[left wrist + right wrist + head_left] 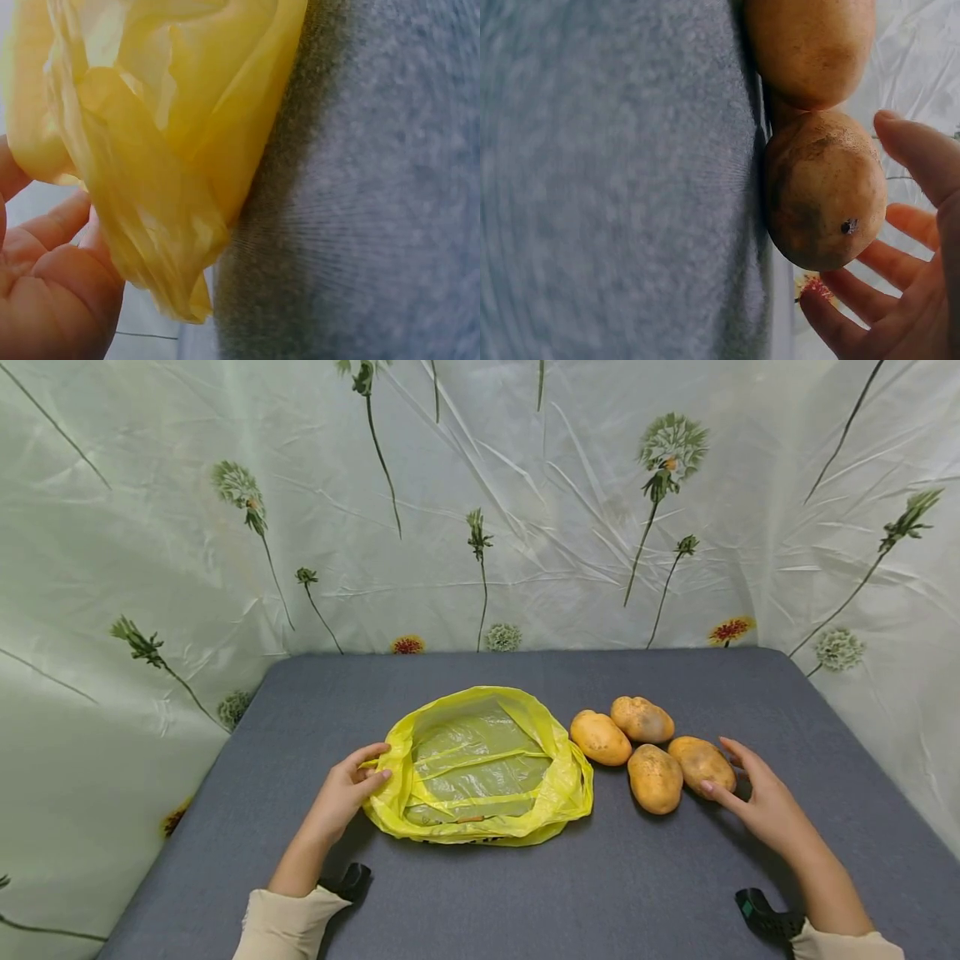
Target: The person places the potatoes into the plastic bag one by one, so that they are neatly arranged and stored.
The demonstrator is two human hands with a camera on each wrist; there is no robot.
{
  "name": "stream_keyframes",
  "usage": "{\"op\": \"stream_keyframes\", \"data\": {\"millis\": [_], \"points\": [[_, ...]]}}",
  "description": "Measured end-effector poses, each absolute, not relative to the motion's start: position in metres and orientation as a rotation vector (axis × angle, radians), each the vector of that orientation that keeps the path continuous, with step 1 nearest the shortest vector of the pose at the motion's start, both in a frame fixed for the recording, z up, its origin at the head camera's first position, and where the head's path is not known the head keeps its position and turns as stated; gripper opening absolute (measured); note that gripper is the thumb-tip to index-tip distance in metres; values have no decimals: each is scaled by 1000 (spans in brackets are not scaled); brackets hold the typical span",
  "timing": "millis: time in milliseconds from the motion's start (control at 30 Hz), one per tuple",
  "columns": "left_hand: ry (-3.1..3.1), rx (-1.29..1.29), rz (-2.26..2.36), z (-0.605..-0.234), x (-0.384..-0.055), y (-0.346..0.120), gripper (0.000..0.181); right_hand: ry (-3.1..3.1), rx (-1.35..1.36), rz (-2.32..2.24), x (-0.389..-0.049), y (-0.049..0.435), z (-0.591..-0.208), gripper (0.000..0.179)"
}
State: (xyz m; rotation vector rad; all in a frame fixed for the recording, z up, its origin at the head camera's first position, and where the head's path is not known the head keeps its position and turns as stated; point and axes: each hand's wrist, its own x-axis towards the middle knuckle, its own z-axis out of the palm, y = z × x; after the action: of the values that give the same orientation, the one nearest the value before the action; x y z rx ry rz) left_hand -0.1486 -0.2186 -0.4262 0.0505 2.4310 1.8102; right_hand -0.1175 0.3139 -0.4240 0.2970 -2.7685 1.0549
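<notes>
Head view: a yellow plastic bag [487,828] is pinched at its edge by the left hand [351,789]; well to its right, the nearest potato [701,762] of four is flanked by the parted fingers of the right hand [761,797]. A pick-up appears in hand; closing around the potato seems called for. Dark marks [483,840] on the bag cannot be read. Left wrist view: the bag is shown bunched beside the left hand. Right wrist view: the potato is not yet gripped.

Before you: grey-blue cloth-covered table [525,893], bearing a yellow plastic bag [480,768], mouth open, four clustered potatoes [655,779] to its right.
</notes>
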Motion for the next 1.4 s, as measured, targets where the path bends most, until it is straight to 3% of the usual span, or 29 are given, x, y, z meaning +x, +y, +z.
{"op": "stream_keyframes", "data": {"millis": [567,1067,1400], "points": [[2347,-8,1864,-415,-146,-216,44,-2674,181,1079,-119,317,-430,58],[2384,46,1862,-429,-147,-220,46,-2457,277,1014,-130,301,-419,64],[2376,31,1864,-429,-149,-220,46,-2403,406,1119,-135,257,-383,62]]}}
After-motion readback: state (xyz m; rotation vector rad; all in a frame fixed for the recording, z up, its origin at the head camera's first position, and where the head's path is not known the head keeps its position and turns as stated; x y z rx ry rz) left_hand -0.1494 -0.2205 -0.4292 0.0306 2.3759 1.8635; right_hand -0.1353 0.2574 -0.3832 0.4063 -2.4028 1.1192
